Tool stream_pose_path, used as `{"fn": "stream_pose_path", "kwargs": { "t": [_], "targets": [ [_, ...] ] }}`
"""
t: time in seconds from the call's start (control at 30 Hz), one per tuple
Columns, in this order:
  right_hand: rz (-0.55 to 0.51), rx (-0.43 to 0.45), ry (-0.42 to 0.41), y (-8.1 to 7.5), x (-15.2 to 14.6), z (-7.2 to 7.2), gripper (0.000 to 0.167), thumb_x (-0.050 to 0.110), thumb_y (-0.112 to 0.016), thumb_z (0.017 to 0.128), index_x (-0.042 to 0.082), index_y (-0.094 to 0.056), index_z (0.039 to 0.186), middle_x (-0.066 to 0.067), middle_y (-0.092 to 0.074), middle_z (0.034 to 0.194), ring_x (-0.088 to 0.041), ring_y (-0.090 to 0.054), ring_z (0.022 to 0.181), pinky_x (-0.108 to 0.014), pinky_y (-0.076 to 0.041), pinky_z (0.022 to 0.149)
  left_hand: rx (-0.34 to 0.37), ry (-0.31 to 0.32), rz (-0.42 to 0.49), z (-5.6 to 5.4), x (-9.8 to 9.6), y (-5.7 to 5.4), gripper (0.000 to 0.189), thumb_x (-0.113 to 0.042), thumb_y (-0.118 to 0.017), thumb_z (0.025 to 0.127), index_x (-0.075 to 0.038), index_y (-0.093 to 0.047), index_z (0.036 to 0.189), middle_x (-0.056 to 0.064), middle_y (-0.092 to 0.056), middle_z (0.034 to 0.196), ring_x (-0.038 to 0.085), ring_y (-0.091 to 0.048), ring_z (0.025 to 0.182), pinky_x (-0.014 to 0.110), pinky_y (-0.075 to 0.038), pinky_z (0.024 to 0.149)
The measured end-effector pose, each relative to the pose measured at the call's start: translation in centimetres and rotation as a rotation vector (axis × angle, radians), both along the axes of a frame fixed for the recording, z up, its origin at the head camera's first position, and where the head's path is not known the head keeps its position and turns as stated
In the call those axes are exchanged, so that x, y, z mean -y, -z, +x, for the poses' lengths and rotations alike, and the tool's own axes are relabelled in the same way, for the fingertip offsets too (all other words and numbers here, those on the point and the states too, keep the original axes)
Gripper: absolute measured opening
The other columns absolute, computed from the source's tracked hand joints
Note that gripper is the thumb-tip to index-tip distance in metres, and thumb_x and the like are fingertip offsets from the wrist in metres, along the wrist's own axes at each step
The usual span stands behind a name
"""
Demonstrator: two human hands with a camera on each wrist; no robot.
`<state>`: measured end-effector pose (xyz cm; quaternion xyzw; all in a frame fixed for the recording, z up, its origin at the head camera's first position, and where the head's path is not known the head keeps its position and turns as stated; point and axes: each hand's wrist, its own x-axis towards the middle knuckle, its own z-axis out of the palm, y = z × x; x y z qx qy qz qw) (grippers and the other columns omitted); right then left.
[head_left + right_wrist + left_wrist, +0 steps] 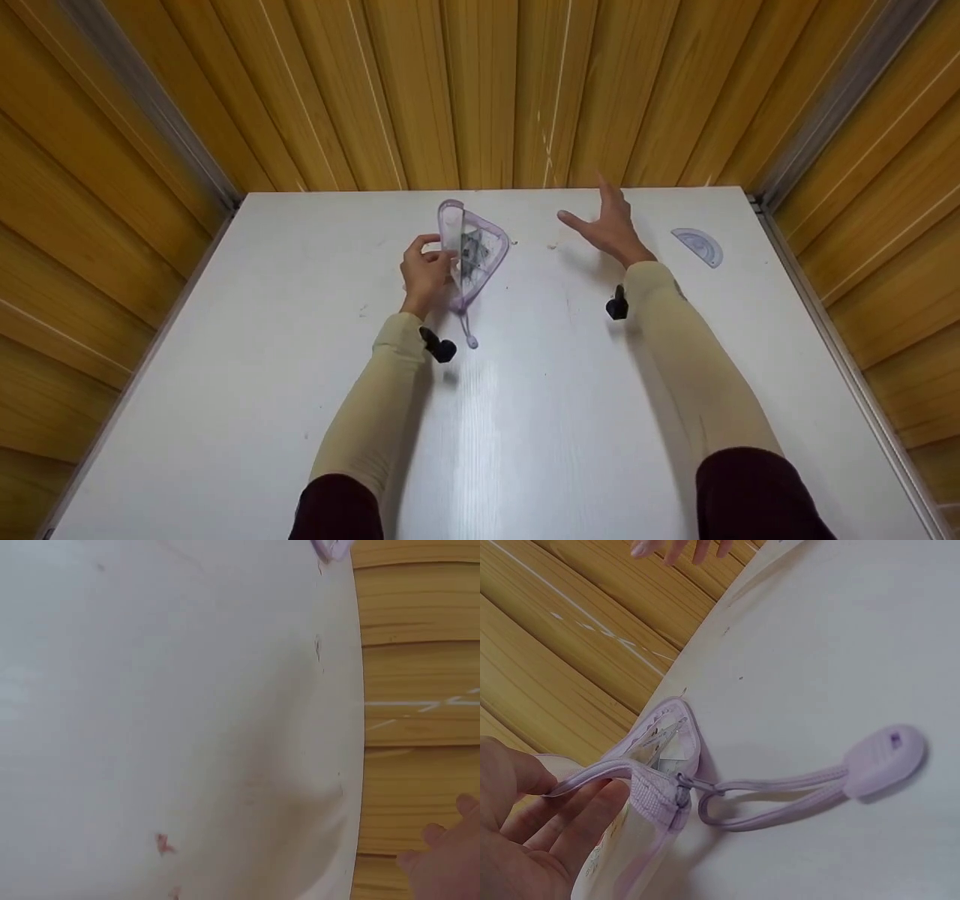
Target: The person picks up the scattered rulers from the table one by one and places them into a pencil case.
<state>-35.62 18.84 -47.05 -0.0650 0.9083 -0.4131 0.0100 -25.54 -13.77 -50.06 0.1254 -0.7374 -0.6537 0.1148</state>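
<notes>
A clear zip pouch (491, 234) with lilac edging stands at the middle back of the table, its mouth parted. My left hand (425, 271) pinches the pouch's edge between thumb and fingers. Something flat and transparent with dark marks shows inside, too unclear to name. From the zip end hangs a lilac cord pull (885, 763), near the tabletop. My right hand (611, 229) is raised above the table to the right of the pouch, fingers spread, holding nothing. A bluish clear protractor (699, 246) lies flat beyond it to the right.
The white table (525, 420) has small marks and specks on it. Yellow wood-look panels (480, 90) rise behind and at both sides, with grey metal strips at the corners.
</notes>
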Motion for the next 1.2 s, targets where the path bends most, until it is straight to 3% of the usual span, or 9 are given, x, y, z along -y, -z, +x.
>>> {"fn": "stream_pose_path", "kwargs": {
  "t": [0.3,0.7,0.97,1.2],
  "targets": [
    [0.04,-0.007,0.046,0.5,-4.1,0.0,0.116,0.079,-0.067,0.079,0.043,0.004,0.163,-0.007,0.005,0.173,-0.04,0.001,0.156,-0.069,-0.01,0.118,0.0,0.016,0.016,0.0,0.0,0.1,0.036,-0.002,-0.061,0.098,-0.001,-0.06,0.134,0.014,-0.077,0.097,0.024,-0.075,0.081,0.031,-0.059,0.062],
    [0.084,0.037,0.116,0.8,-8.5,0.6,0.116,0.08,-0.065,0.08,0.039,0.004,0.164,-0.011,0.009,0.172,-0.044,0.005,0.155,-0.07,-0.008,0.118,0.01,-0.001,0.007,-0.2,0.1,0.3,0.037,-0.003,-0.065,0.096,-0.002,-0.061,0.133,0.014,-0.077,0.096,0.022,-0.073,0.076,0.029,-0.058,0.06],
    [0.149,0.064,0.144,1.2,-11.2,0.9,0.115,0.082,-0.059,0.081,0.04,0.01,0.163,-0.012,0.013,0.171,-0.047,0.014,0.153,-0.072,0.001,0.116,0.026,-0.003,0.011,-0.2,0.0,0.4,0.038,-0.003,-0.065,0.096,-0.003,-0.06,0.134,0.013,-0.077,0.097,0.022,-0.073,0.08,0.03,-0.058,0.063],
    [0.175,0.075,0.145,1.5,-13.2,1.5,0.114,0.083,-0.058,0.081,0.045,0.014,0.16,-0.013,0.011,0.171,-0.056,0.021,0.148,-0.076,0.009,0.111,-0.003,0.014,0.006,-0.1,0.1,0.7,0.035,-0.004,-0.063,0.098,-0.003,-0.061,0.133,0.014,-0.077,0.098,0.025,-0.074,0.081,0.03,-0.058,0.062]
  ]
}}
